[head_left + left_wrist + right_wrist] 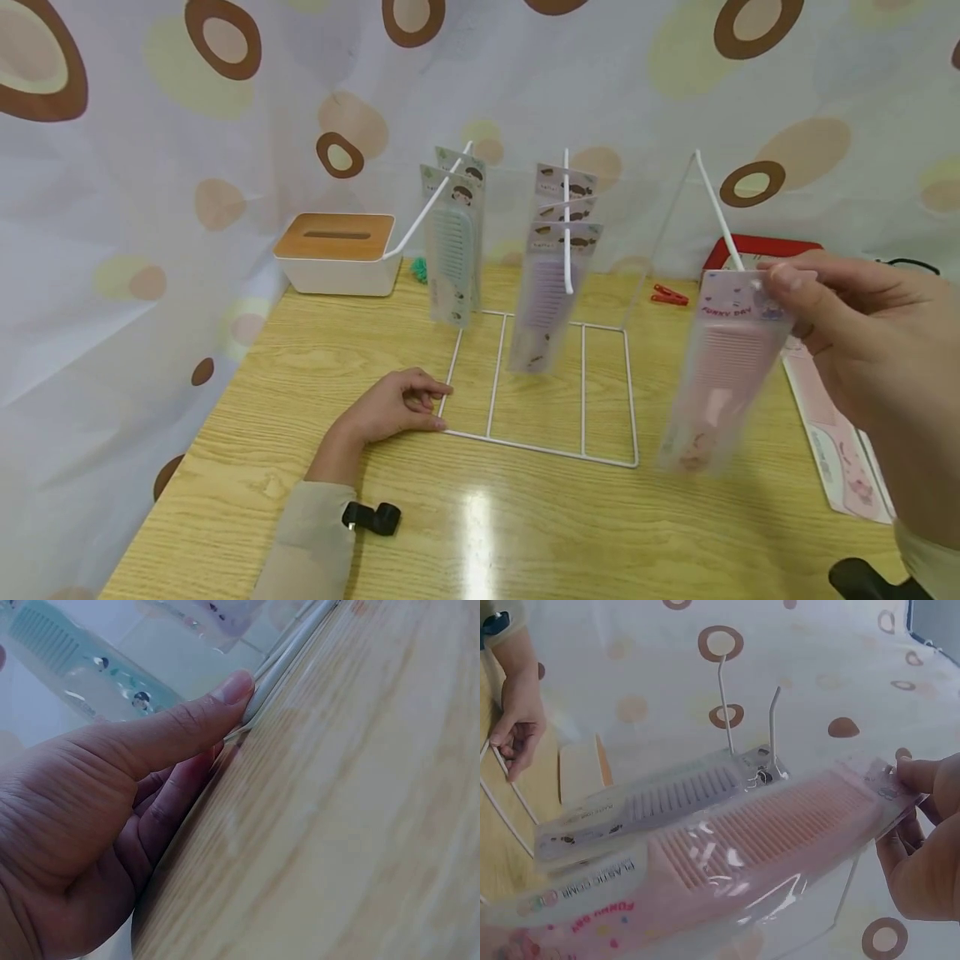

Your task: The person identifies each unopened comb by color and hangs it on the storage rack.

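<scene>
Pink comb pack (723,375) top pinched by right-hand fingers (795,292).

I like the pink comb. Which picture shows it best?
The right wrist view: the pink comb fills the picture, teeth and packet print clear, pinched by the right hand. The head view shows it smaller and blurred. The left wrist view does not show it.

pink comb (720,375), white wire rack (558,392) – curtain (150,125) pale with brown and yellow ovals
</scene>
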Motion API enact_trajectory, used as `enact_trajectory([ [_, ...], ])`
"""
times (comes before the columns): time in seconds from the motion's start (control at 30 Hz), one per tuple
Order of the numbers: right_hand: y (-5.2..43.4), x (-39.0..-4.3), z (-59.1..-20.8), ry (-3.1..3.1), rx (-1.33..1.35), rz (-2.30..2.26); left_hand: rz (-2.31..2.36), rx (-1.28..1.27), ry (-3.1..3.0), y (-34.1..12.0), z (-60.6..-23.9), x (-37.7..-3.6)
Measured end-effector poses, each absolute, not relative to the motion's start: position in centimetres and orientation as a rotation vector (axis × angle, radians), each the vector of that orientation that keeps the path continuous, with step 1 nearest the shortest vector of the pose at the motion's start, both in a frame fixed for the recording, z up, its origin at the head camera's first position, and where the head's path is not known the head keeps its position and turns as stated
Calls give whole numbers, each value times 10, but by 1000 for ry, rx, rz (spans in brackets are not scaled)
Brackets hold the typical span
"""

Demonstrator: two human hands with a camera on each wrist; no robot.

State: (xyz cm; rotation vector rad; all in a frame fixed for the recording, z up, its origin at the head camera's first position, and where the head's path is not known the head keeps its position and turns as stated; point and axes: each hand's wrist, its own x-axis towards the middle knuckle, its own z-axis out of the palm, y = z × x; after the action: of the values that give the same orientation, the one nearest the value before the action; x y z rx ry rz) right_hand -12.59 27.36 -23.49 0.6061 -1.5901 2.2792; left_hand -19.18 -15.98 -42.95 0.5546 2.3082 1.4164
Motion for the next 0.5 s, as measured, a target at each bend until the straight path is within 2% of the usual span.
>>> enact_trajectory([
  [0.17, 281, -142, -236, -1669, 503, 2350, 1412, 560, 2311, -159, -427, -191],
  [0.4, 280, -174, -228, -1988, 118, 2161, 1399, 561, 2320, -160, -428, -191],
  [0.5, 282, -192, -224, -1989, 129, 2159, 1390, 561, 2329, -160, -429, -192],
])
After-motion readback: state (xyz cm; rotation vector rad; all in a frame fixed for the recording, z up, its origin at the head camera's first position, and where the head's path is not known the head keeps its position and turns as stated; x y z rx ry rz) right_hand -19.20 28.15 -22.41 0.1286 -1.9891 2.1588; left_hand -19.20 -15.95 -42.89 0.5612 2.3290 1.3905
